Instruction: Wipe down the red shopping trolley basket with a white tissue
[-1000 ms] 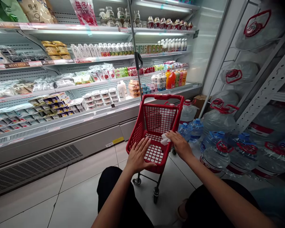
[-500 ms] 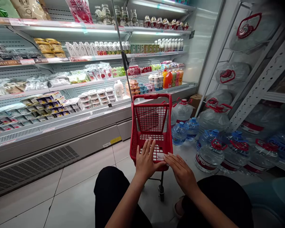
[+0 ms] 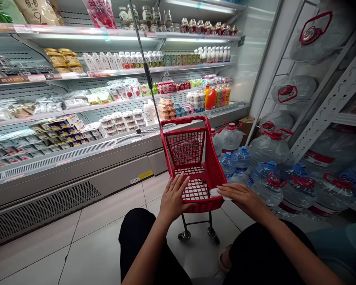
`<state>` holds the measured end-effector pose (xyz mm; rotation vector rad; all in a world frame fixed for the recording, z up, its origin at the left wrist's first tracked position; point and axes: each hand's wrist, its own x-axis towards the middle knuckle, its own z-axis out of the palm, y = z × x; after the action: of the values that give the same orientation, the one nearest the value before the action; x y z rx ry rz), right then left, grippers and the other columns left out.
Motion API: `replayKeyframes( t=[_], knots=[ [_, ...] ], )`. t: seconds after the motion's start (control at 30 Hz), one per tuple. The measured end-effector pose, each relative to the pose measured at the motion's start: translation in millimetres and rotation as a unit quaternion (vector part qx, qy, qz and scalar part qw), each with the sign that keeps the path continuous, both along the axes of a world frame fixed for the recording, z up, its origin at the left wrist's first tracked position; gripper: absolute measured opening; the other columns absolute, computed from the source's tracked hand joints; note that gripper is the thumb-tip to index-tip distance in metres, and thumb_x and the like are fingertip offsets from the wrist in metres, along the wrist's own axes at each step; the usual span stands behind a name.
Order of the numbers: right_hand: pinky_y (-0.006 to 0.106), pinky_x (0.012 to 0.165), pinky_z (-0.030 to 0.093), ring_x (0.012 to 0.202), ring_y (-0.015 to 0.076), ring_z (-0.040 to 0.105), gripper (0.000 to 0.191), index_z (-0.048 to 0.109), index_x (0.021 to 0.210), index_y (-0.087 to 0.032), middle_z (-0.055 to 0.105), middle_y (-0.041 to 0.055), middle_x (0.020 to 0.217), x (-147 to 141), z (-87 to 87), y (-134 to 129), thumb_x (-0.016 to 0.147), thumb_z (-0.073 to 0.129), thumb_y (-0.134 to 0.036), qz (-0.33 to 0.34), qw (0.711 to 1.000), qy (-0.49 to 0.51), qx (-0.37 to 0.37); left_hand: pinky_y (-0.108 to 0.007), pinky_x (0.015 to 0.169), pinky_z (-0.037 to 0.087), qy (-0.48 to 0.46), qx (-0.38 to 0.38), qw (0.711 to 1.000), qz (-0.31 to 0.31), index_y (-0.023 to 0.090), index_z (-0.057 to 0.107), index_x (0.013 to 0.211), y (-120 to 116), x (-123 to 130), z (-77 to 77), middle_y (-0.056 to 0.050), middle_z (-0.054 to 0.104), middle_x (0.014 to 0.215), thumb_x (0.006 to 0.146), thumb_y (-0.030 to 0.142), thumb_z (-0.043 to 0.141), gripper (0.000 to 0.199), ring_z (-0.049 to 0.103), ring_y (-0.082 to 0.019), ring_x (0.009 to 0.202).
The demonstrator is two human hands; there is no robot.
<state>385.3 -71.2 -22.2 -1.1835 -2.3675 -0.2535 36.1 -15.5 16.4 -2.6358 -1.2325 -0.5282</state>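
Observation:
A small red plastic shopping cart [image 3: 214,166] on wheels stands in front of my knees, its grid basket turned slightly. My left hand [image 3: 173,198] lies at the basket's near left corner, fingers stretched out and nothing seen in them. At the near right corner, my right hand [image 3: 245,198] presses a folded white cloth or tissue [image 3: 216,192] against the rim. Its fingers lie over the white piece, and part of it is hidden beneath them. A thin dark pole [image 3: 147,75] rises from the cart's far left side.
An open refrigerated display [image 3: 112,154] with cartons, cups and bottles runs along the left and back. Several large water bottles [image 3: 262,190] crowd the floor on the right beside a white metal rack [image 3: 323,99]. Pale floor tiles [image 3: 106,249] lie below.
The cart has swivelled, its near end swinging to the right. My right hand has moved right with the white piece along the rim. My left hand has shifted slightly left.

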Motion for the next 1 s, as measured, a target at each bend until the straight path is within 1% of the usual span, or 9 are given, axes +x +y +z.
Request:
replayKeyframes(
  t=[0.13, 0.23, 0.37, 0.47, 0.53, 0.67, 0.8, 0.87, 1.0],
  knots=[
    [0.047, 0.119, 0.045, 0.141, 0.0204, 0.053, 0.064, 0.03, 0.163, -0.032, 0.056, 0.0022, 0.153, -10, -12.0, -13, 0.104, 0.034, -0.009, -0.054, 0.996, 0.045, 0.056, -0.049, 0.13, 0.024, -0.017, -0.002, 1.0, 0.022, 0.031, 0.016, 0.167, 0, 12, -6.0, -0.006, 0.023, 0.173, 0.084, 0.058, 0.078, 0.107, 0.024, -0.028, 0.158],
    [0.046, 0.119, 0.045, 0.14, 0.0217, 0.054, 0.069, 0.024, 0.165, -0.025, 0.056, 0.0064, 0.153, -48, -24.3, -24, 0.1, 0.033, -0.003, -0.118, 0.983, 0.068, 0.119, -0.05, 0.13, 0.022, -0.024, 0.001, 1.0, 0.019, 0.03, 0.014, 0.167, -1, 21, -9.9, -0.006, 0.022, 0.173, 0.085, 0.057, 0.076, 0.106, 0.022, -0.028, 0.159],
    [0.041, 0.122, 0.042, 0.144, 0.0191, 0.05, 0.071, 0.024, 0.165, -0.02, 0.053, 0.0056, 0.155, -119, -27.6, -25, 0.097, 0.032, 0.001, -0.099, 0.983, 0.047, 0.144, -0.048, 0.131, 0.02, -0.035, 0.01, 0.999, 0.021, 0.027, 0.005, 0.168, -5, 37, -15.2, -0.005, 0.021, 0.173, 0.09, 0.043, 0.07, 0.103, 0.022, -0.026, 0.159],
    [0.04, 0.123, 0.04, 0.145, 0.0179, 0.048, 0.07, 0.025, 0.165, -0.019, 0.051, 0.0057, 0.157, -143, -24.2, -20, 0.098, 0.033, 0.001, -0.08, 0.986, 0.034, 0.143, -0.047, 0.131, 0.017, -0.031, 0.011, 0.999, 0.022, 0.026, 0.0, 0.168, -7, 44, -16.3, -0.004, 0.021, 0.173, 0.09, 0.035, 0.066, 0.103, 0.024, -0.025, 0.158],
    [0.042, 0.125, 0.038, 0.146, 0.0177, 0.047, 0.07, 0.024, 0.165, -0.019, 0.049, 0.0055, 0.158, -130, -24.1, -18, 0.098, 0.033, 0.0, -0.072, 0.988, 0.017, 0.134, -0.048, 0.131, 0.016, -0.026, 0.011, 0.999, 0.02, 0.025, -0.001, 0.168, -7, 42, -14.9, -0.004, 0.023, 0.172, 0.09, 0.042, 0.065, 0.104, 0.027, -0.026, 0.158],
    [0.044, 0.126, 0.035, 0.146, 0.0173, 0.046, 0.073, 0.021, 0.165, -0.025, 0.048, 0.0035, 0.159, -61, -29.1, -17, 0.098, 0.031, 0.002, -0.103, 0.987, -0.004, 0.127, -0.05, 0.131, 0.018, -0.022, 0.019, 0.999, 0.025, 0.024, -0.001, 0.168, -2, 31, -9.8, -0.005, 0.03, 0.17, 0.091, 0.061, 0.065, 0.108, 0.031, -0.027, 0.156],
    [0.044, 0.126, 0.034, 0.145, 0.0163, 0.048, 0.078, 0.019, 0.166, -0.03, 0.047, 0.0016, 0.159, -9, -31.9, -9, 0.096, 0.027, 0.006, -0.156, 0.979, -0.002, 0.128, -0.049, 0.131, 0.017, -0.024, 0.021, 0.999, 0.021, 0.026, -0.001, 0.168, 2, 24, -7.7, -0.004, 0.033, 0.169, 0.094, 0.059, 0.063, 0.104, 0.033, -0.026, 0.155],
    [0.045, 0.125, 0.036, 0.145, 0.0163, 0.048, 0.079, 0.018, 0.166, -0.031, 0.047, 0.0011, 0.16, -5, -31.9, -1, 0.096, 0.026, 0.005, -0.161, 0.979, 0.007, 0.126, -0.049, 0.131, 0.018, -0.031, 0.024, 0.999, 0.029, 0.027, 0.0, 0.168, 2, 26, -9.0, -0.004, 0.033, 0.169, 0.095, 0.057, 0.062, 0.1, 0.034, -0.026, 0.154],
    [0.049, 0.123, 0.039, 0.148, 0.0198, 0.044, 0.076, 0.017, 0.166, -0.03, 0.048, 0.0026, 0.16, -23, -30.9, 15, 0.098, 0.028, 0.002, -0.176, 0.975, 0.05, 0.124, -0.049, 0.13, 0.022, -0.039, 0.032, 0.997, 0.052, 0.027, 0.005, 0.168, -1, 36, -13.0, -0.007, 0.032, 0.169, 0.095, 0.053, 0.066, 0.099, 0.034, -0.027, 0.155]
  ],
)
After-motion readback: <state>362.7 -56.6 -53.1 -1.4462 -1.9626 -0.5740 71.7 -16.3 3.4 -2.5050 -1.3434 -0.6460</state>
